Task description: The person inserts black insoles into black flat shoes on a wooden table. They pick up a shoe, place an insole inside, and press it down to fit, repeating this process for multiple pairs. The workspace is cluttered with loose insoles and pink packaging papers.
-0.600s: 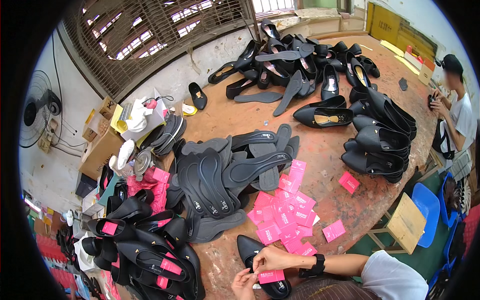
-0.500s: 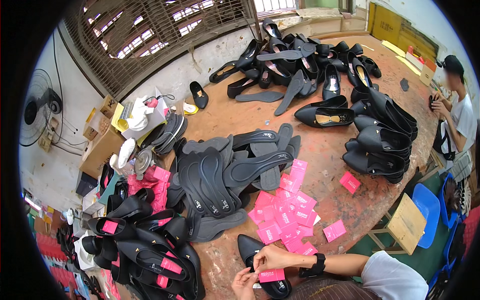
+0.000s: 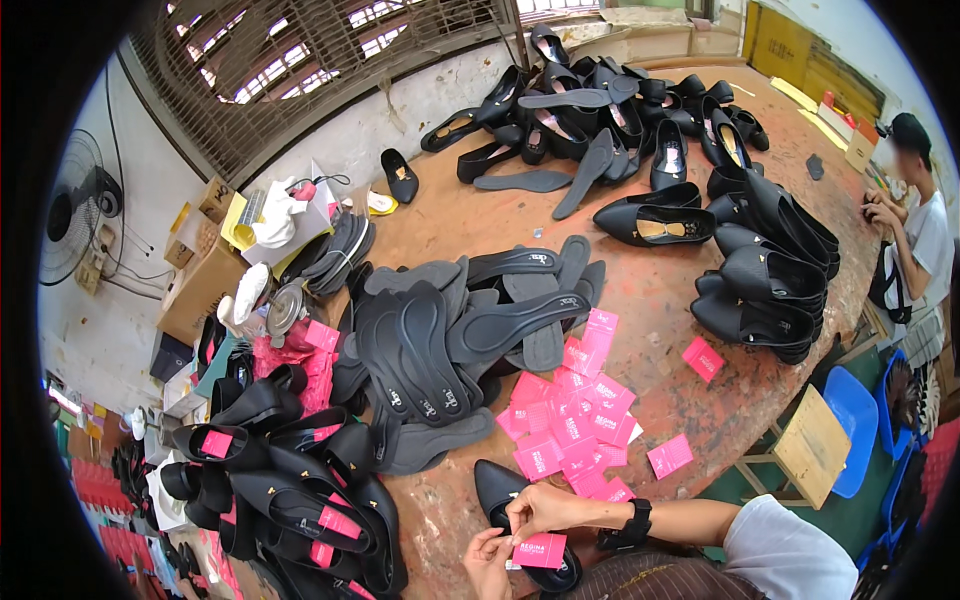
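Note:
At the table's near edge, a black pointed flat shoe point(image 3: 494, 484) lies under my hands, its toe pointing away. My left hand point(image 3: 487, 562) and my right hand point(image 3: 545, 510) meet above it with fingertips pinched together. A pink printed card point(image 3: 540, 551) is between them, gripped at its upper left corner, and it covers part of the shoe's opening. Any thin cord at the fingertips is too small to make out. Just beyond my right hand spreads a pile of pink cards point(image 3: 572, 430), with a loose card point(image 3: 670, 456) beside it.
Black insoles point(image 3: 425, 350) are heaped mid-table. Shoes with pink cards inside point(image 3: 300, 510) are piled at the left; stacked shoes point(image 3: 762, 275) stand at the right, more shoes point(image 3: 600, 120) behind. A co-worker point(image 3: 915, 230) sits at the far right, near a wooden stool point(image 3: 805, 450).
The pink card has turned to show more of its printed face and now covers more of the shoe. Both hands stay pinched together in nearly the same place. The view has shifted slightly.

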Available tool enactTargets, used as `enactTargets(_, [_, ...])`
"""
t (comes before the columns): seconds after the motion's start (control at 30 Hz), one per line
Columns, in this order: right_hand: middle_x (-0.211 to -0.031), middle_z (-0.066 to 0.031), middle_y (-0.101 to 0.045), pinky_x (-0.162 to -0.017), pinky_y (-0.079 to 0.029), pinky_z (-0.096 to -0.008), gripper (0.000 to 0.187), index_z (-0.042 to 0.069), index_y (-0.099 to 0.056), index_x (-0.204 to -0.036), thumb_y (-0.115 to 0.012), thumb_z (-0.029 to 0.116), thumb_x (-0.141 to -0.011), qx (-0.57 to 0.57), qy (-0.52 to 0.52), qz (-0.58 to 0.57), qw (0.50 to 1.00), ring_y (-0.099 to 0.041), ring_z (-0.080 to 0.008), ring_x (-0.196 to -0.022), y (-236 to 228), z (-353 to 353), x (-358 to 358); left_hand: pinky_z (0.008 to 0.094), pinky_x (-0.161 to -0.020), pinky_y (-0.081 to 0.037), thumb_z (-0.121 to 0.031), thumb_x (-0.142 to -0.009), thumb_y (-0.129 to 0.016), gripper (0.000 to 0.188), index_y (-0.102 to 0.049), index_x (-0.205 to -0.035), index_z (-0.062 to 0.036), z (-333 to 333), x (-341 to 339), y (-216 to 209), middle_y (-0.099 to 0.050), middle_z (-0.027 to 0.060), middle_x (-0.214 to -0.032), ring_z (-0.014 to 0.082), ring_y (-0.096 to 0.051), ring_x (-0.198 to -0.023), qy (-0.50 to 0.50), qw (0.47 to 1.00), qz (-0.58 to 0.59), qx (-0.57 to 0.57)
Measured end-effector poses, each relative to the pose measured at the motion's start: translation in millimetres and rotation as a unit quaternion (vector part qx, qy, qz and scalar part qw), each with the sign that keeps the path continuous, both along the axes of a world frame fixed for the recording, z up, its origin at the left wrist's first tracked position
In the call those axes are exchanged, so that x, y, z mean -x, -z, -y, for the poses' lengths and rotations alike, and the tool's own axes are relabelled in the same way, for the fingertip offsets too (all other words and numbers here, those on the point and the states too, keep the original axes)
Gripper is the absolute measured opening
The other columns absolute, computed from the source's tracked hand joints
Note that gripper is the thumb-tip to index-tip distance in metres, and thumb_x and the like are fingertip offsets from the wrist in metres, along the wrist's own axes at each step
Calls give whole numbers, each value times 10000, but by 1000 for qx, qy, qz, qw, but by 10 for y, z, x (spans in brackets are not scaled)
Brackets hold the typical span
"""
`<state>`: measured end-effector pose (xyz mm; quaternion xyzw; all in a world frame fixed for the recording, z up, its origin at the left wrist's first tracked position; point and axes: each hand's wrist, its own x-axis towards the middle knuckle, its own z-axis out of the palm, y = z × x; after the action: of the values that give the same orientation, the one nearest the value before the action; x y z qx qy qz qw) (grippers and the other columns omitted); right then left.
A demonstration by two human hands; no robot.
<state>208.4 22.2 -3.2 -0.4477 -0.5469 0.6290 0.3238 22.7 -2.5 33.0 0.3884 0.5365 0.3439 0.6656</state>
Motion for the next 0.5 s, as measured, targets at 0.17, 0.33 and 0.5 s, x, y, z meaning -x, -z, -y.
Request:
enactTargets(0.17, [-676, -77, -667, -582, -469, -329, 174, 37, -703, -773, -792, 186, -763, -28, 27, 23, 999, -646, -176, -631, -125, 49, -37, 240, -791, -498, 5, -878, -664, 266, -612, -1138, -9, -43, 31, 133, -677, 35, -896, 122, -642, -852, 4, 999, 19, 27])
enactTargets(0.33, [-823, -95, -703, -633, -509, -331, 155, 48, -729, -859, -766, 185, -797, -107, 14, 180, 978, -677, -253, -737, -402, 120, -67, 255, -784, -507, 10, -878, -667, 334, -585, -1202, 2, -46, 63, 184, -679, 49, -914, 130, -646, -855, 10, 998, 47, 49])
enactTargets(0.5, [-876, -111, -704, -717, -549, -391, 110, 79, -731, -919, -707, 125, -823, -285, 114, 116, 945, -683, -293, -823, -803, -254, -716, 316, -737, -524, -142, -860, -736, 459, -555, -1253, 10, 45, -199, -157, -694, 106, -898, 194, -668, -827, -23, 968, -209, -137])
